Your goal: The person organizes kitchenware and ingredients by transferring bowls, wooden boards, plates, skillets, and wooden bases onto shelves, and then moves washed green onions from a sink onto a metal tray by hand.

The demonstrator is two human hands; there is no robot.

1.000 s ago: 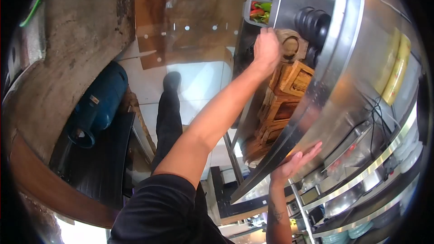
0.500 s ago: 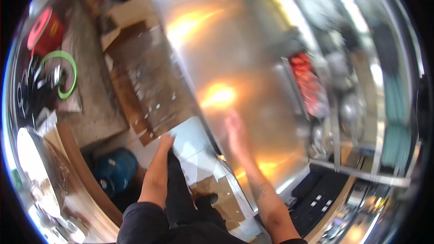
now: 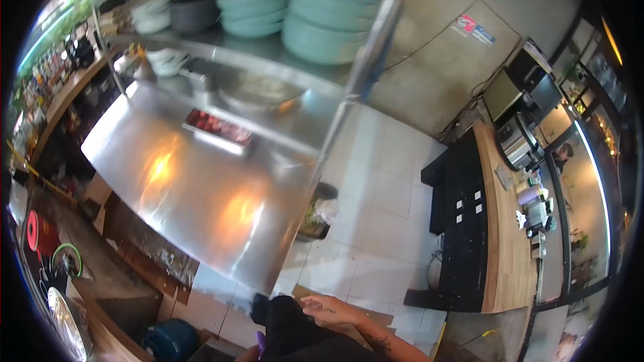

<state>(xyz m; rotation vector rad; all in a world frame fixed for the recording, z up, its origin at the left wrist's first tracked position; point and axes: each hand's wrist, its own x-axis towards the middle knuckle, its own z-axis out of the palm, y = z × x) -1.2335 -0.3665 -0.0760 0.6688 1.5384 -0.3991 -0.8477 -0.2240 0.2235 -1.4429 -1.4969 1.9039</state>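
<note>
My right hand [image 3: 323,310] is at the bottom centre, low beside my dark-clothed leg [image 3: 285,314]. Its fingers look loosely extended and nothing shows in them. The steel table [image 3: 201,191] stands ahead and to the left, apart from this hand. On it lies a metal tray [image 3: 215,142] of red pieces that I cannot identify. My left hand is out of sight. A small purple thing [image 3: 261,342] shows at the left side of my body; what it is I cannot tell.
Above the table, a steel shelf holds stacked teal bowls [image 3: 329,23] and dark bowls [image 3: 194,10]. A wood-topped black counter [image 3: 496,228] stands right, with a person beyond it. A bin [image 3: 318,213] stands on the tiled floor [image 3: 376,228]. A blue container [image 3: 171,340] is low left.
The view has swung right, away from the table, bringing the counter and tiled aisle into sight. My right hand has come down from over the table to my side. My left hand has left the view.
</note>
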